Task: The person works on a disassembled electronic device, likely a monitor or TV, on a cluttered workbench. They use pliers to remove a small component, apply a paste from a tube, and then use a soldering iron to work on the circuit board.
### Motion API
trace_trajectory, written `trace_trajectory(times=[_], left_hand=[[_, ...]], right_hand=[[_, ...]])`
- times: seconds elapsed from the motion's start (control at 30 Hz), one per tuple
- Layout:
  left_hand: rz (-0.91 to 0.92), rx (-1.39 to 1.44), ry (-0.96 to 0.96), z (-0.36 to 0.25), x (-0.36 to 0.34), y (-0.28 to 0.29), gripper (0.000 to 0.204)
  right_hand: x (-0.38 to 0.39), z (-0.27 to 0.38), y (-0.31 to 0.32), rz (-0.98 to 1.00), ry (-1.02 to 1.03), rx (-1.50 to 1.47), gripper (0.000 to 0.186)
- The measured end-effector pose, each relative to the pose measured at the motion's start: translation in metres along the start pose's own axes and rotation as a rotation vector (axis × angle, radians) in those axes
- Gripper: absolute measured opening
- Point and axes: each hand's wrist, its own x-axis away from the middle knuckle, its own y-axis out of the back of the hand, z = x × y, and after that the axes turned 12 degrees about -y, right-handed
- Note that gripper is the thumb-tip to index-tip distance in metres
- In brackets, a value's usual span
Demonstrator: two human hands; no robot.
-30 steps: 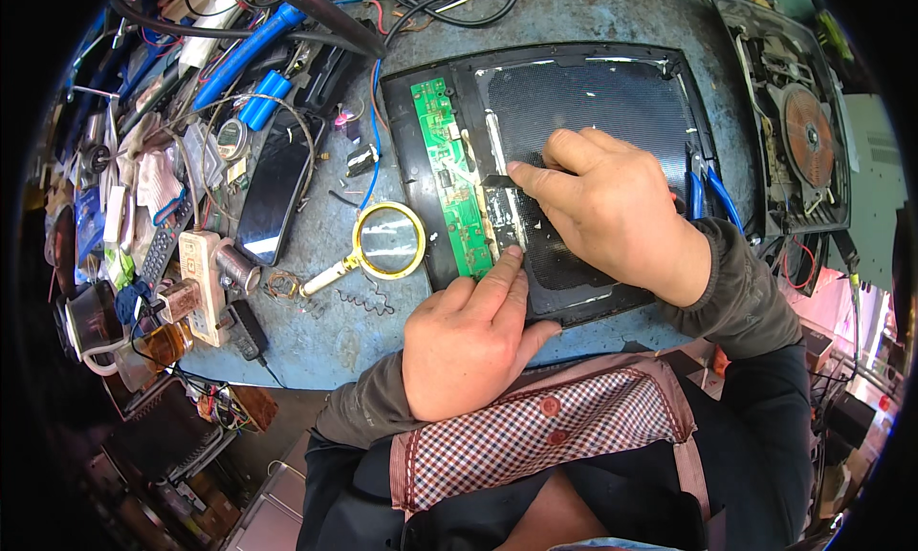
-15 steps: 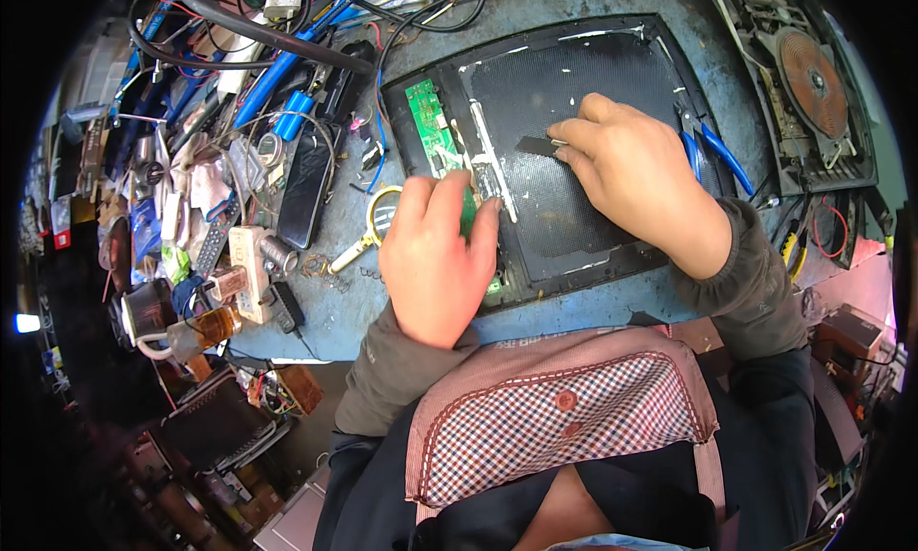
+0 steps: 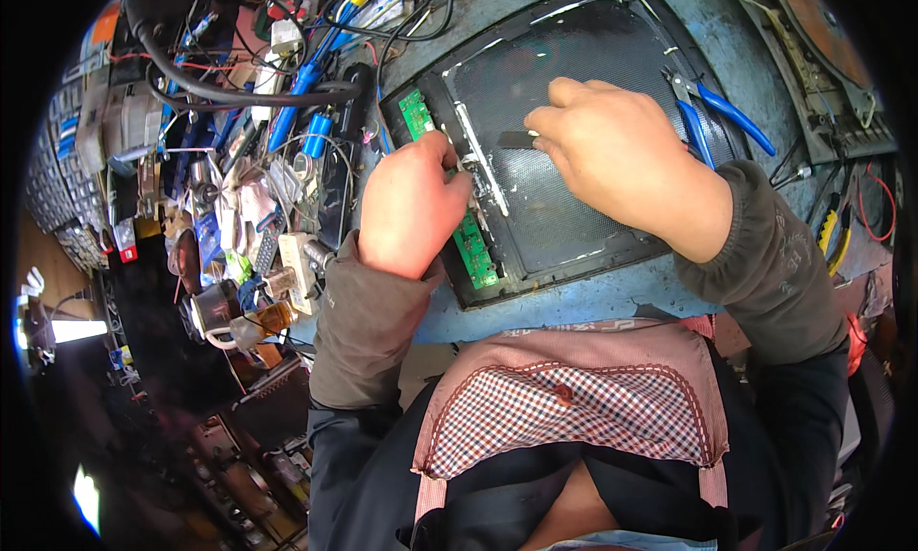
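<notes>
Across the blue bench (image 3: 574,301) | black panel (image 3: 516,64) lies flat | right hand (image 3: 612,150) pinches blade (image 3: 517,139), now just off white strip (image 3: 485,164) | left hand (image 3: 411,202), moved up from panel's near edge, curls over green board (image 3: 475,250), hold I can't make out | strip work looks paused

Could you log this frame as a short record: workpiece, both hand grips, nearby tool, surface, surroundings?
Workpiece: black rectangular panel with finely dotted texture
Board: long, narrow green circuit board along the panel's left side
Left hand grip: curled over the board; whether it holds anything is hidden
Right hand grip: pinches a flat dark strip over the panel; contact unclear
Residue: long, straight white streak beside the board
Tool: blue-handled metal cutters lying across the panel's right edge
Surface: worn blue worktop
Upper right: open dark housing with a round copper-coloured disc
</notes>
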Motion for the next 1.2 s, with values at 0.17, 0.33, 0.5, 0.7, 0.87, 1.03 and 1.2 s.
trace_trajectory(times=[0.17, 0.33, 0.5, 0.7, 0.87, 1.03, 1.2], left_hand=[[-0.062, -0.338, -0.120, -0.021, 0.006, -0.011, 0.017], [-0.052, -0.374, -0.202, -0.018, 0.009, -0.012, 0.012], [-0.010, -0.393, -0.235, -0.018, 0.004, -0.012, 0.013], [-0.116, -0.271, -0.269, 0.014, -0.017, -0.009, 0.014], [-0.274, -0.174, -0.065, 0.036, -0.032, 0.015, 0.015], [-0.372, -0.222, 0.075, 0.046, -0.018, 0.034, 0.016], [-0.246, -0.396, 0.238, 0.055, 0.019, 0.048, 0.022]], right_hand=[[0.000, 0.000, 0.000, 0.021, -0.011, 0.002, 0.018], [0.000, 0.002, 0.002, 0.017, -0.014, 0.012, 0.019], [0.000, 0.003, 0.003, 0.021, -0.019, 0.023, 0.019], [-0.001, 0.003, 0.002, 0.028, -0.017, 0.027, 0.019], [-0.001, 0.002, 0.000, 0.023, -0.006, 0.027, 0.020], [-0.001, 0.000, -0.001, 0.012, 0.004, 0.019, 0.018], [-0.001, 0.001, 0.001, 0.012, 0.008, 0.024, 0.012]])
